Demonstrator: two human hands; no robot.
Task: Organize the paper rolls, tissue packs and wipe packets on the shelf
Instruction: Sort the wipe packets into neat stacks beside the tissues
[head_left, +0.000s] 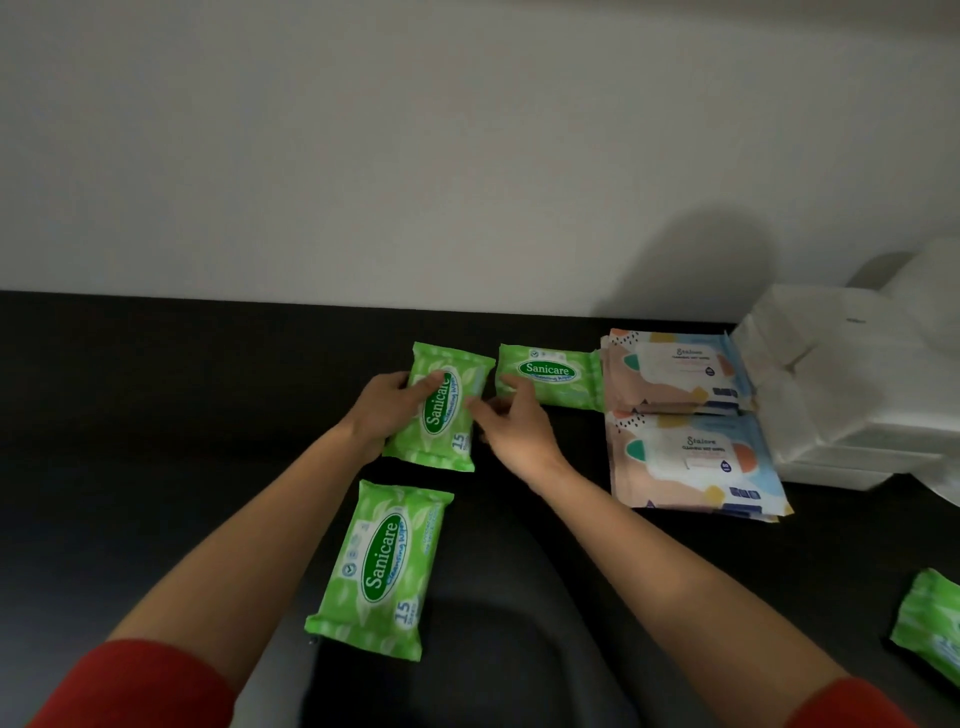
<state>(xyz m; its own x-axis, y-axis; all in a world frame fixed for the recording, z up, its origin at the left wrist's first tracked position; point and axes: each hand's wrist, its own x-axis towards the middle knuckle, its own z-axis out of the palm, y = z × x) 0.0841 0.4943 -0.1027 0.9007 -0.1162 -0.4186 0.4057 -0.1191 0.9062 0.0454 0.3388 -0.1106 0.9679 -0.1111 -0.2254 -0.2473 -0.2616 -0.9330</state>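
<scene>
The green wipe packet (439, 410) sits on the dark shelf (156, 389), just left of a second green packet (548, 376) that lies against the patterned wipe packs (680, 374). We see the left hand (384, 410) gripping its left edge, fingers curled over the top face. The right hand (511, 421) meets its right edge, and one finger reaches the second packet's near corner. We cannot tell whether this hand pinches anything.

What matters, we judge, is the mismatch in axes. The held packet's long axis runs away from us, tilted slightly right, while its neighbour's runs side to side along the wall. Lining them up would call for a quarter turn, and the left hand has the firmer hold for it.

A third green packet (384, 566) lies nearer us, also lengthwise. A fourth (930, 623) is cut off at the right edge. The white tissue packs (841, 374) are blurred, so we cannot count them, and no paper rolls are clearly visible.
</scene>
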